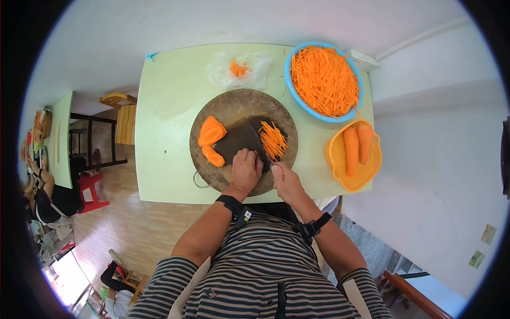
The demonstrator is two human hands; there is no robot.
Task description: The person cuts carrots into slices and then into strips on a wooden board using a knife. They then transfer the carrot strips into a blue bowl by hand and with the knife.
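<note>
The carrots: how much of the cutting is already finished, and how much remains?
Done: the blue bowl is full of carrot strips. In hand: the left hand and right hand are at the cleaver beside a small pile of strips on the round board. Left: carrot slices and two whole carrots.

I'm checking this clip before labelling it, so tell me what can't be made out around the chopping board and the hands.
- Head view: the cleaver handle is hidden inside the left hand.
- What the right hand grips, if anything, is hidden by its own fingers.
- The near rim of the round chopping board is covered by both hands.
- The orange scraps in the clear plastic bag are too small to identify.
</note>
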